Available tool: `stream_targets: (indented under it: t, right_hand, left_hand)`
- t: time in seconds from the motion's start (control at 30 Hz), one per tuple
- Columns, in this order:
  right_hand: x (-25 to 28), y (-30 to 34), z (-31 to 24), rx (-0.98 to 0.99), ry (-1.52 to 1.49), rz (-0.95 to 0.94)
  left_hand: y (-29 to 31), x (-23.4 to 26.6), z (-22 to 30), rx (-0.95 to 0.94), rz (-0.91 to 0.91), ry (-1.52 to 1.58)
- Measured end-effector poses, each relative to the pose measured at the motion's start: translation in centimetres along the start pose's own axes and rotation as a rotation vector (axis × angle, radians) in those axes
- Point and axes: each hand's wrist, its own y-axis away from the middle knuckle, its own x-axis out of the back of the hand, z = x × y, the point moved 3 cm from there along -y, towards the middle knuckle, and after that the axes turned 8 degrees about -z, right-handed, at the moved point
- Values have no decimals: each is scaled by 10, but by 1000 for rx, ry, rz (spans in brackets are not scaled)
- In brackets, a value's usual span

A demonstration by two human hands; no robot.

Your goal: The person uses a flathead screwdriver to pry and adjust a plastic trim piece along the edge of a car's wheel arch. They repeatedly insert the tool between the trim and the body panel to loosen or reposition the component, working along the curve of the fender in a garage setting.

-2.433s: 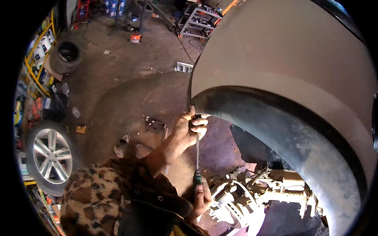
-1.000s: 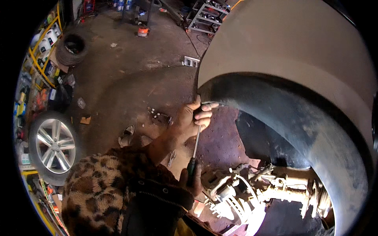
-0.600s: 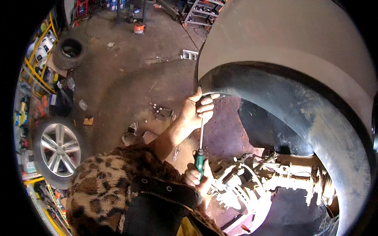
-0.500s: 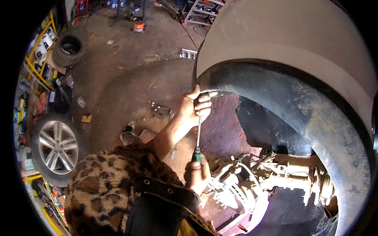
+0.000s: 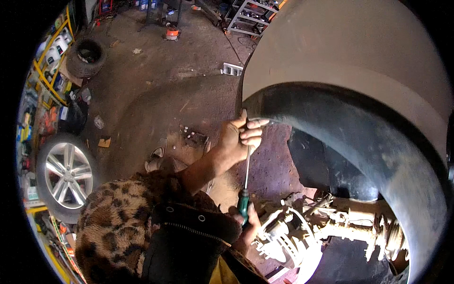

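Note:
My left hand [image 5: 236, 142] is at the lower front corner of the car's black wheel arch trim [image 5: 321, 102]. Its fingers curl round the upper part of a screwdriver's thin metal shaft [image 5: 247, 168], with the thumb pointing up; the tip is hidden at the trim edge. Below, my right hand [image 5: 251, 227] grips the green screwdriver handle [image 5: 243, 207] from beneath, thumb on its right side. Just right of that hand is the bare wheel hub and brake assembly [image 5: 283, 236], brightly lit. The screwdriver stands nearly upright in the view.
A wheel with silver spokes [image 5: 69, 175] and a loose tyre [image 5: 86, 57] are at the left, beside yellow-framed shelves [image 5: 49, 85] of bottles. A grey tool cart [image 5: 250, 19] stands at the back. A tray of small parts [image 5: 195, 138] lies on the floor [image 5: 142, 94].
The view has shifted slightly, so the car sits lower and further right. My right hand has slid down the screwdriver handle, and more green shows. My left hand keeps its place at the trim.

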Motion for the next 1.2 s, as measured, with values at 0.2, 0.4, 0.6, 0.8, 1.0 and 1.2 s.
stream_targets:
  t: [0.2, 0.4, 0.6, 0.8, 1.0, 1.2]
  right_hand:
    - [-37, -3, -20, 24, -128, -105]
    - [-47, 9, -15, 919, 1632, 433]
    - [-12, -4, -3, 838, 908, 314]
    - [-17, -1, -15, -132, -406, -141]
    - [-47, 7, -23, 572, 888, 220]
    - [-43, 10, -18, 920, 1732, 358]
  left_hand:
    - [-5, 6, 10, -70, 104, 63]
    - [0, 4, 11, -67, 85, 99]
    - [-3, -3, -4, -9, -28, 17]
    - [-5, 6, -2, -37, 37, 76]
    - [-5, 1, 8, -82, 43, -8]
    - [-3, 8, 8, 27, -27, 81]
